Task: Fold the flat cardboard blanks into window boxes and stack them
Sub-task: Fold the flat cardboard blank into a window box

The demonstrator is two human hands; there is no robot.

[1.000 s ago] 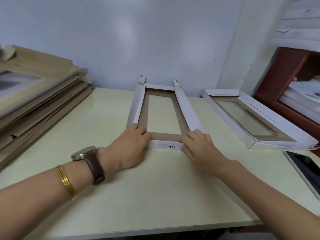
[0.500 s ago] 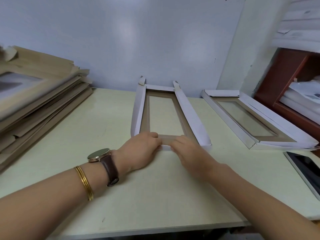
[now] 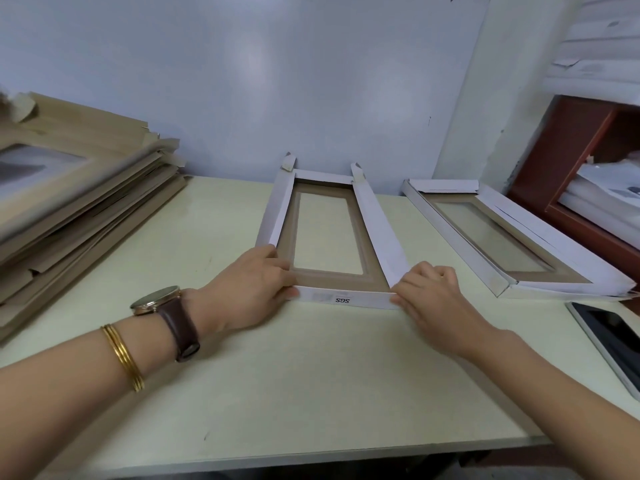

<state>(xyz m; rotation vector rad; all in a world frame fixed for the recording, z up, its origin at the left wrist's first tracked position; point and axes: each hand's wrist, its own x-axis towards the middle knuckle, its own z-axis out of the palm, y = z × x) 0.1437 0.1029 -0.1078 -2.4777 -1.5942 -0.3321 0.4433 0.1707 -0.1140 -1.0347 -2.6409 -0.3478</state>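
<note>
As left hand (image 3: 249, 289), right hand (image 3: 433, 296) grip one blank (image 3: 341, 301), one finished box (image 3: 457, 237)

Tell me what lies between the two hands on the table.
In the head view, the near flap of the half-folded window box, white and printed SGS, spans from the left hand to the right hand, each holding one end.

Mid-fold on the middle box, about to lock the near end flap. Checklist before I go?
1. Left hand grip on the near-left corner of the half-folded box: ok.
2. Right hand grip on its near-right corner: ok.
3. Long side walls raised: ok.
4. Near end flap locked: cannot tell.
5. Far corner tabs tucked: not ok, both stick up.
</note>
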